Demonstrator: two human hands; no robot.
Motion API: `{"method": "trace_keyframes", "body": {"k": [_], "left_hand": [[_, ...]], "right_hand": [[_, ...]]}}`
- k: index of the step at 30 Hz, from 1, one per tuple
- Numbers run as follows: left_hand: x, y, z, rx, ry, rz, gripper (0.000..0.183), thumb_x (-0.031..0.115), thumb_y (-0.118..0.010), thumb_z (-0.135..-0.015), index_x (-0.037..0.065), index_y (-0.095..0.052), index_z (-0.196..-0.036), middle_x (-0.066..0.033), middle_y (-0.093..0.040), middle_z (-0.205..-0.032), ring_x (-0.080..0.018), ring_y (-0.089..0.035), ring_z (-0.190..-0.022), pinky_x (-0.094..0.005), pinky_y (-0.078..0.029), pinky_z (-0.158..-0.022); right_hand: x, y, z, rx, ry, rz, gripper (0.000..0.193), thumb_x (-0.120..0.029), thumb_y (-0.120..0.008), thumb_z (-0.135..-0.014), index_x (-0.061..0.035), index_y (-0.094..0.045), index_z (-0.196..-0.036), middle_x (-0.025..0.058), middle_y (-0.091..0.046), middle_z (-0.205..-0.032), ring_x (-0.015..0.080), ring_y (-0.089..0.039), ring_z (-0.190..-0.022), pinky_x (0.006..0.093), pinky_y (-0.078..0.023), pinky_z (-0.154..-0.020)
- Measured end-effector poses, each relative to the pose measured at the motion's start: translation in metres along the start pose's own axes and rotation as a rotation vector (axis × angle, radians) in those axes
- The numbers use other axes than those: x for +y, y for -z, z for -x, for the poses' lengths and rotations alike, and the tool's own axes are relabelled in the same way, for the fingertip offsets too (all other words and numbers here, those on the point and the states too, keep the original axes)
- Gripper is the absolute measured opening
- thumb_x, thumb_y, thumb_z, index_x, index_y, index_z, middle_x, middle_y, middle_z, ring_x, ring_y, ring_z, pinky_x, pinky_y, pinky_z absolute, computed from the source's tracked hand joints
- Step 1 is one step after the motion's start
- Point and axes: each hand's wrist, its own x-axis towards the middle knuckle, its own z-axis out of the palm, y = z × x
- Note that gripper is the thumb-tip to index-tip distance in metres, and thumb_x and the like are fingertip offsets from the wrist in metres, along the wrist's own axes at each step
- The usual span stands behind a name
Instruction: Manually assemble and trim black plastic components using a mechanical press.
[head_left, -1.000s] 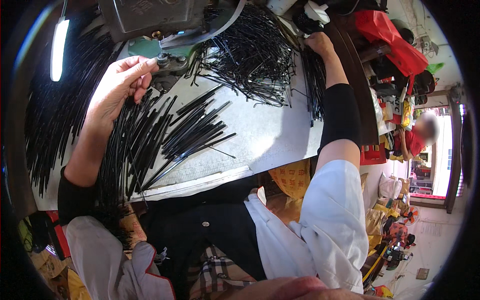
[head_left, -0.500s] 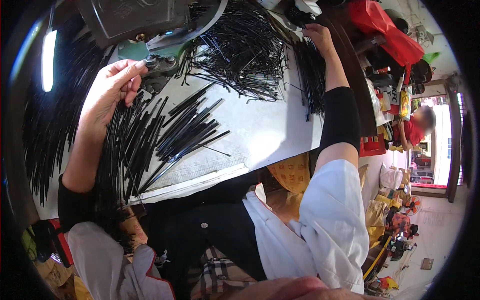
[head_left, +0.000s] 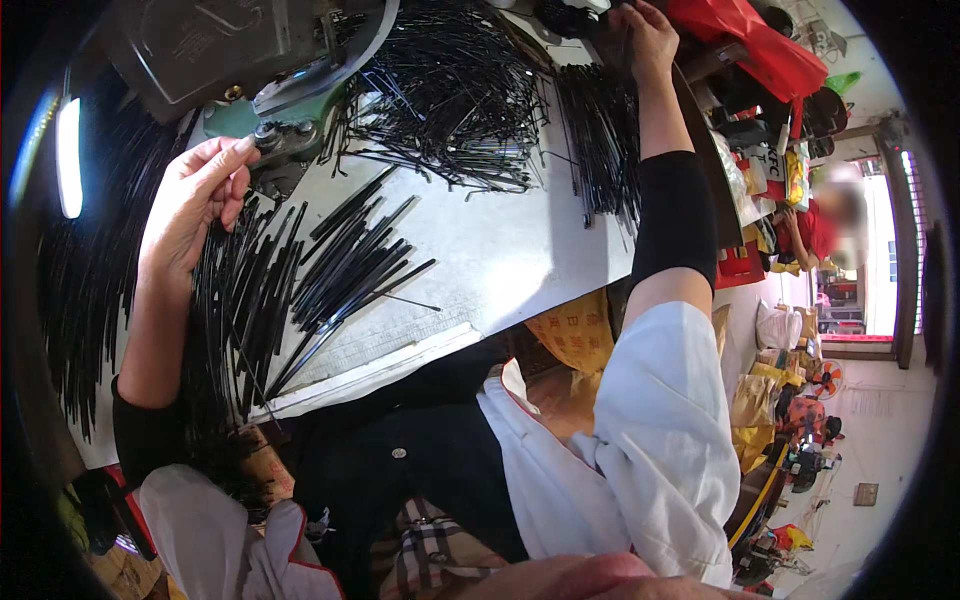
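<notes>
My left hand [head_left: 205,190] is closed, thumb and forefinger pinched together at the small metal fitting of a green-based machine [head_left: 285,138]. Whatever lies between those fingertips is too small to make out. Below and beside this hand are loose thin black rods [head_left: 350,265], spread over the white tabletop [head_left: 500,240]. My right hand [head_left: 652,38] is raised at the far right edge of the table, its fingers curled together beside a black object [head_left: 570,18]. What it holds, if anything, I cannot make out.
A tangled heap of bent black rods [head_left: 450,90] covers the far middle, and a straighter bundle [head_left: 598,140] lies right of it. More rods [head_left: 80,270] fill the left side. A lit tube lamp [head_left: 69,160] hangs there. A person in red [head_left: 815,235] is off to the right.
My right hand has moved farther away and slightly right over the table's far edge. The left hand keeps its pinch at the machine. The whole view has shifted a little.
</notes>
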Motion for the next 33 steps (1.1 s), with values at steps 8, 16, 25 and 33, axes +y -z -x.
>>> {"method": "trace_keyframes", "body": {"k": [8,16,25,33], "left_hand": [[-0.002,0.002,-0.002,0.023,0.019,0.018,0.019,0.023,-0.059,-0.086,0.005,-0.058,-0.083,0.0036,-0.046,-0.056,-0.0022,-0.037,-0.038,-0.0160,-0.028,-0.034],[-0.001,-0.002,-0.002,0.002,-0.009,0.023,0.020,0.023,-0.061,-0.085,0.004,-0.059,-0.082,0.0030,-0.047,-0.055,-0.0016,-0.039,-0.039,-0.0153,-0.030,-0.035],[-0.001,0.001,-0.001,-0.012,-0.017,0.034,0.020,0.024,-0.060,-0.085,0.004,-0.059,-0.082,0.0029,-0.046,-0.055,-0.0022,-0.038,-0.039,-0.0155,-0.029,-0.035],[-0.002,0.004,0.003,0.015,-0.013,0.006,0.020,0.024,-0.061,-0.085,0.004,-0.059,-0.082,0.0029,-0.047,-0.055,-0.0022,-0.038,-0.039,-0.0153,-0.029,-0.035]], "right_hand": [[-0.011,0.013,-0.012,0.441,0.486,-0.409,0.028,-0.007,-0.060,-0.080,0.0057,-0.056,-0.105,0.0106,-0.062,-0.089,0.0163,-0.060,-0.076,0.0262,-0.047,-0.068],[0.023,0.029,-0.033,0.431,0.362,-0.265,0.023,-0.003,-0.057,-0.078,0.0039,-0.053,-0.100,0.0112,-0.062,-0.081,0.0167,-0.061,-0.072,0.0248,-0.048,-0.063],[0.014,0.043,0.009,0.419,0.372,-0.211,0.018,-0.007,-0.052,-0.085,0.0042,-0.052,-0.100,0.0129,-0.064,-0.083,0.0171,-0.061,-0.075,0.0263,-0.047,-0.066],[-0.011,0.023,0.072,0.278,0.656,0.219,0.009,-0.004,-0.051,-0.088,0.0015,-0.053,-0.096,0.0077,-0.063,-0.080,0.0162,-0.060,-0.078,0.0253,-0.045,-0.070]]}}
